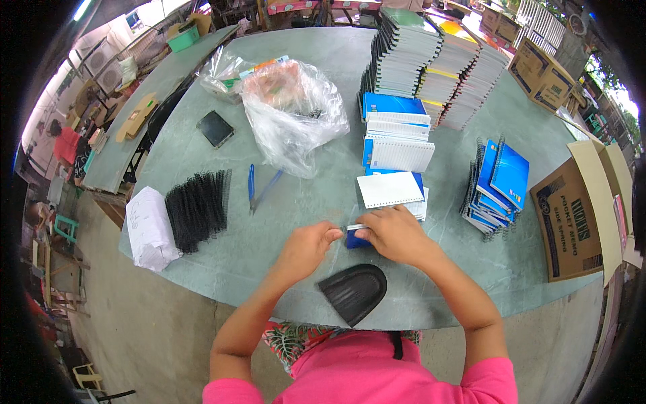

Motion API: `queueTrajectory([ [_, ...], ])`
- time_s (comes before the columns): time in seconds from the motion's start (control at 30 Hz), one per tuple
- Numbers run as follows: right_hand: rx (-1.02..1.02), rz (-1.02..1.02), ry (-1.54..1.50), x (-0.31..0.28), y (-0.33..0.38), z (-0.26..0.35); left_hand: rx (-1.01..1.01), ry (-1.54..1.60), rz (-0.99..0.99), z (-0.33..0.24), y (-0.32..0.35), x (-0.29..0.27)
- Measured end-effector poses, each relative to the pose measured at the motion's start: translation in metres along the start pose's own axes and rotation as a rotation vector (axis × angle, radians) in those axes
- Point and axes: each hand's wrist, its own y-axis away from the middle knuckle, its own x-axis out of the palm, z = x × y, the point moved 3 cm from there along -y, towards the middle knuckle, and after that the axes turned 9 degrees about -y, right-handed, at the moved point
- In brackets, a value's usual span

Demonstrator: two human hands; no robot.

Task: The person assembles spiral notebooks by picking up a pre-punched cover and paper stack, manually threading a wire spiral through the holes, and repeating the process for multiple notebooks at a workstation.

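Blue notepad (356, 240), near the surface's (417, 296) six-o'clock edge, is pinched in the right hand (392, 232); the left hand (308, 248) has fingertips drawn together just beside, on what I cannot tell; black coils (198, 210) lie toward nine o'clock, blue notebooks (509, 178) toward two.

A grey-green table (303, 202) stands on a concrete floor (148, 316); a light tube (82, 9) glows at upper left, a green stool (65, 227) stands far left, corrugated panels (540, 27) rise upper right.
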Motion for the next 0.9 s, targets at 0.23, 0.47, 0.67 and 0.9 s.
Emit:
queueTrajectory([
  [0.23,-0.013,-0.129,-0.183,0.006,0.0,0.003,0.257,-0.061,-0.198,-0.017,0.003,-0.004],
  [0.47,-0.1,-0.199,-0.319,0.015,-0.003,0.002,0.228,-0.104,-0.102,-0.02,0.002,-0.012],
  [0.67,-0.105,-0.143,-0.278,0.007,0.0,0.003,0.232,-0.219,-0.151,-0.024,0.005,-0.019],
  [0.9,-0.126,-0.136,-0.368,0.012,-0.002,0.0,0.349,-0.37,-0.318,-0.03,0.008,-0.018],
])
